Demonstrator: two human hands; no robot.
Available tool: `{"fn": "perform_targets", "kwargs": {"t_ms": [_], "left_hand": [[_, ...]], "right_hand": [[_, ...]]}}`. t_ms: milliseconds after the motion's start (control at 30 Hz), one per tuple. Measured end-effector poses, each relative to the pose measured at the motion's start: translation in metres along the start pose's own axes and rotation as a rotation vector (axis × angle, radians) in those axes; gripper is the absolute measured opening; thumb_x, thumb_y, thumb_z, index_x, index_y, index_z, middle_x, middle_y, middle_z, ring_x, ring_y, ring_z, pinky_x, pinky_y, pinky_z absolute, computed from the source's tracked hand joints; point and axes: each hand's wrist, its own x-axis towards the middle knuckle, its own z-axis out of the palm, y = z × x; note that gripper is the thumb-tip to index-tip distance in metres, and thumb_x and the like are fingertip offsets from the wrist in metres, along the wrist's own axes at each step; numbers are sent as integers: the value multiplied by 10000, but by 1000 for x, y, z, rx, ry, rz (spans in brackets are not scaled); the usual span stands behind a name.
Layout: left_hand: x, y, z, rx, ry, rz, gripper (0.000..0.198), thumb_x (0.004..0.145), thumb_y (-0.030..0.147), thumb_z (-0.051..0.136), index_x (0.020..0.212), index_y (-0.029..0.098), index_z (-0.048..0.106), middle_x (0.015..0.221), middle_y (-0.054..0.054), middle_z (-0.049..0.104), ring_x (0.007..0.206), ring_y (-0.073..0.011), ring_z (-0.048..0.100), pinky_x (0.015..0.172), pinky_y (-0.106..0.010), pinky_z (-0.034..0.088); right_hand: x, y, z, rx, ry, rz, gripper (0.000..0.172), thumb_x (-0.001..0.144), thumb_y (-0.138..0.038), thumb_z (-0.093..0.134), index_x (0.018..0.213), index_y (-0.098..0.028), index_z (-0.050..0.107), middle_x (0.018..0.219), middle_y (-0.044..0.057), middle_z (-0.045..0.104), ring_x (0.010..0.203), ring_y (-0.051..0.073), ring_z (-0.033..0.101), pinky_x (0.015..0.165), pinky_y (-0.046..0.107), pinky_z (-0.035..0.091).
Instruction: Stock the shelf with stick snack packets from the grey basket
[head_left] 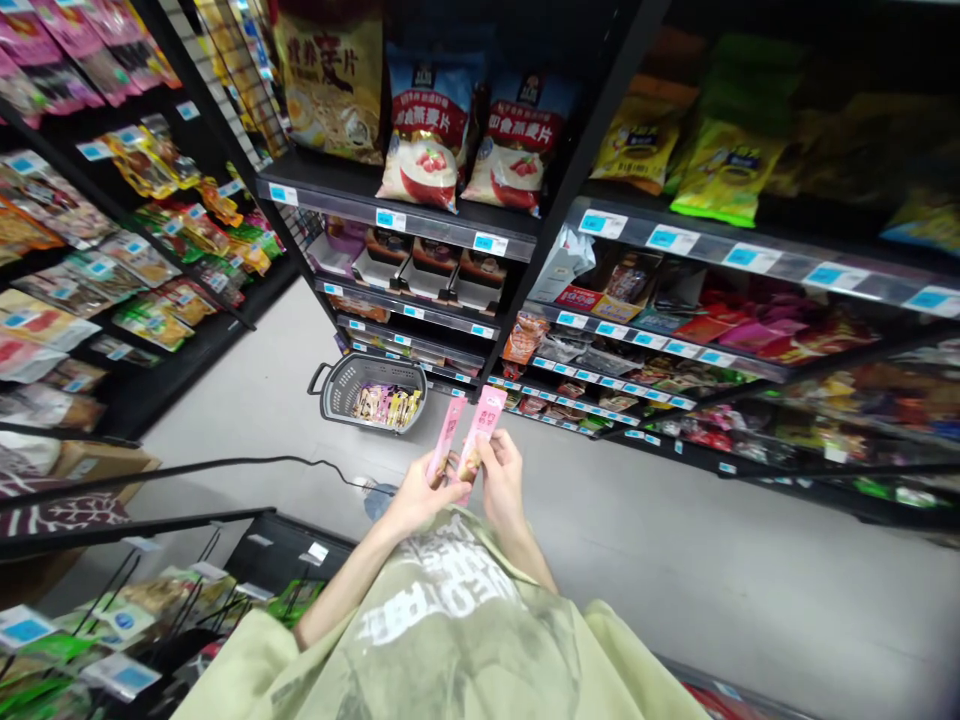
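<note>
In front of my chest I hold two slim pink snack packets, one in each hand. My left hand [421, 493] is closed round the lower part of the left pink packet [448, 436], which is turned edge-on. Its thumb reaches across to the bottom of the other packet. My right hand [501, 474] pinches the right pink packet [484, 418] by its side, with the printed front facing me. Beyond my hands, on the floor, stands a grey shopping basket [391, 368]. Several small purple and yellow packets [390, 402] lie in it.
Ahead rise black shelves [517, 240] with oatmeal bags [427, 130] and yellow bags [727, 165]. A rack of hanging snacks [161, 225] stands at left, another display [120, 620] at lower left. A dark cable [285, 459] crosses above the grey floor [675, 540].
</note>
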Motion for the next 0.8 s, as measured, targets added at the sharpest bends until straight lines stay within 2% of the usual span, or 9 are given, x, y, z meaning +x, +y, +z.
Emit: {"fn": "perform_targets", "kwargs": {"t_ms": [167,267,533,700,800], "left_hand": [[-3,-2,-2,25,-54,-95,358,747,380,812,920,134,616,673,17,624,608,-146,644,611,-261,534],[-4,-7,-3,24,-98,-134,347,750,368,810,928,136,624,708,8,641,624,-151,659,630,-280,566],[-2,-11,-3,-6,-134,-161,402,762,405,814,986,149,599,763,8,628,667,-150,646,656,-301,585],[-1,-8,-2,-21,-176,-102,419,812,478,767,991,122,637,834,-22,646,696,-110,592,654,-220,491],[0,-9,-2,-35,-166,-176,549,850,593,679,1101,106,651,888,-66,707,518,-48,449,487,-190,334]], "right_hand": [[11,-2,-9,32,154,-57,279,814,-433,774,821,-176,666,784,-15,633,689,101,537,644,221,426],[18,-1,-15,99,212,-42,281,787,-409,798,879,-167,690,808,-9,649,691,99,541,628,219,425],[23,2,-21,136,291,-41,325,719,-417,842,777,-171,637,685,-42,597,596,87,492,579,225,394],[23,1,-22,158,289,-69,348,701,-409,859,714,-174,603,650,-46,571,568,81,459,563,226,370],[23,-1,-21,135,292,-73,349,685,-426,862,709,-173,624,642,-40,580,560,83,453,560,232,368]]}}
